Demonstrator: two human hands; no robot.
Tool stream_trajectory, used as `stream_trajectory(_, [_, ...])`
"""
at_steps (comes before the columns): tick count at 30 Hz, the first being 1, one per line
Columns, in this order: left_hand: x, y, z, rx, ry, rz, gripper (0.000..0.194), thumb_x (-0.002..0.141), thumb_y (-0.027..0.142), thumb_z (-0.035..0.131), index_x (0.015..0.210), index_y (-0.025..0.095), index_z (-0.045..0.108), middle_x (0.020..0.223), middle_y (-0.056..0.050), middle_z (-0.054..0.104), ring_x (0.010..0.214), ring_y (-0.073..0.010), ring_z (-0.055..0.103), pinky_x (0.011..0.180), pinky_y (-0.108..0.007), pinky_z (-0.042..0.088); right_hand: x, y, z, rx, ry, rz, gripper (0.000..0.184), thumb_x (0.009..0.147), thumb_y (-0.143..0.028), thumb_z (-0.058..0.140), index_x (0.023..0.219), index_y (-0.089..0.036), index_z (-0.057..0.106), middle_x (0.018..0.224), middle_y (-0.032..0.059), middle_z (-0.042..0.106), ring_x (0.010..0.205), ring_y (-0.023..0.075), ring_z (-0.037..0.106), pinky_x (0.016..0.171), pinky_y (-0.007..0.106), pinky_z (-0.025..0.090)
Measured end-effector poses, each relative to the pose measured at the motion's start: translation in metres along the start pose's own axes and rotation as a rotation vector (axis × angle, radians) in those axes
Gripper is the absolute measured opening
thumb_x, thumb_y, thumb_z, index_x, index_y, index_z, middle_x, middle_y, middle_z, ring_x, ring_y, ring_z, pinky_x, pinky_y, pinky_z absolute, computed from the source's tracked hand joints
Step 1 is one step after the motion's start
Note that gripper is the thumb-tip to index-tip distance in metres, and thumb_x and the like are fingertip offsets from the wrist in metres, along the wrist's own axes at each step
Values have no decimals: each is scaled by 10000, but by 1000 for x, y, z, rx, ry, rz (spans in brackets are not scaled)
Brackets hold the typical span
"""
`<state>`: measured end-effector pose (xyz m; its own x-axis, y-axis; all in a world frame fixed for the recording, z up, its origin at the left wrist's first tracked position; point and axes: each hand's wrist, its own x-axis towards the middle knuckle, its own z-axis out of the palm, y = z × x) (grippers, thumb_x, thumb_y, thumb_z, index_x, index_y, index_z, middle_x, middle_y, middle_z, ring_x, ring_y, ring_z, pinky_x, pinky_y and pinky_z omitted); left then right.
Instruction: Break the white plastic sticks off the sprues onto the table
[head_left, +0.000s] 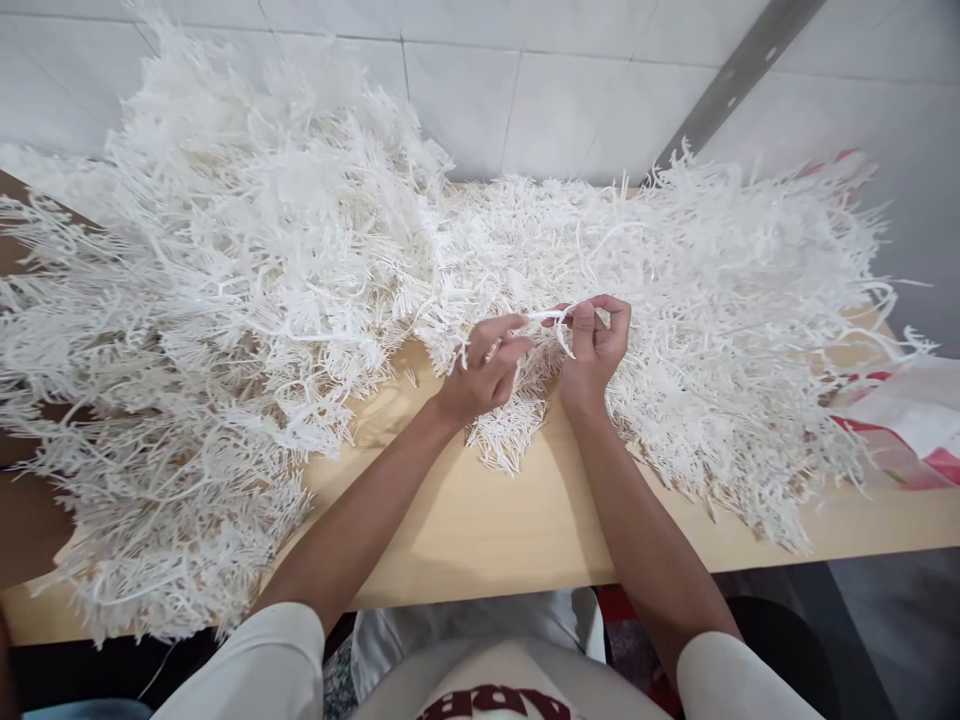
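Observation:
My right hand (596, 340) is closed, pinching a thin white branched plastic sprig (565, 335) between thumb and fingers. One curved end of the sprig hangs below the fingertips, and a straight part reaches left. At that left end is my left hand (491, 365), its fingers curled and slightly blurred, with the index fingertip against the white strand. A small white tip also shows at the left hand's outer side; whether it belongs to the same piece is unclear. Beneath both hands lies a low heap of short white pieces (510, 440).
A tall tangled pile of white sprigs (262, 250) covers the left of the wooden table (480, 540). Another broad pile (735, 330) spreads over the right side. A red and white plastic bag (907, 420) lies at the right edge. Behind stands a tiled wall (465, 90).

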<state>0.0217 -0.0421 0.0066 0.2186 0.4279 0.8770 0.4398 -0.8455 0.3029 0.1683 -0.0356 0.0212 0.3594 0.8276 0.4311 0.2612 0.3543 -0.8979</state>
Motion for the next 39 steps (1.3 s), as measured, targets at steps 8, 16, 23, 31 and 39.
stream_trajectory(8, [21, -4, -4, -11, 89, -519, 217, 992, 378, 449, 1067, 235, 596, 1043, -53, 686, 955, -140, 647, 778, -282, 553, 2, -25, -1, 37, -214, -15, 293, 969, -501, 420, 1185, -303, 436, 969, 27, 667, 814, 143, 680, 757, 336, 532])
stream_trajectory(16, [75, -16, -56, -381, 146, -812, 410, 960, 588, 378, 960, 230, 578, 952, -29, 694, 709, -73, 664, 599, -201, 537, 54, -66, 19, -219, -919, -120, 442, 831, -416, 666, 1243, -282, 581, 1176, 51, 687, 926, 181, 672, 788, 359, 543])
stream_trajectory(23, [71, -30, -76, -203, 61, -762, 409, 916, 601, 480, 872, 222, 627, 748, -13, 657, 690, -117, 636, 544, -232, 500, 81, -70, 20, -209, -1128, 1, 361, 840, -285, 652, 1201, -270, 654, 801, 7, 738, 631, 141, 637, 641, 323, 508])
stream_trajectory(31, [73, -24, -74, -73, 55, -618, 373, 959, 556, 422, 823, 233, 549, 836, -13, 675, 824, -139, 632, 744, -293, 506, 97, -88, -5, -149, -1069, 94, 247, 801, -346, 744, 1030, -254, 734, 657, -28, 638, 666, 128, 582, 679, 317, 500])
stream_trajectory(39, [74, -22, -82, -192, 37, -743, 362, 916, 576, 515, 797, 240, 580, 446, 69, 448, 417, -78, 501, 430, -225, 336, 101, -77, -10, -46, -1440, 175, 371, 793, -422, 730, 1096, -209, 696, 709, -1, 680, 612, 117, 581, 597, 284, 456])
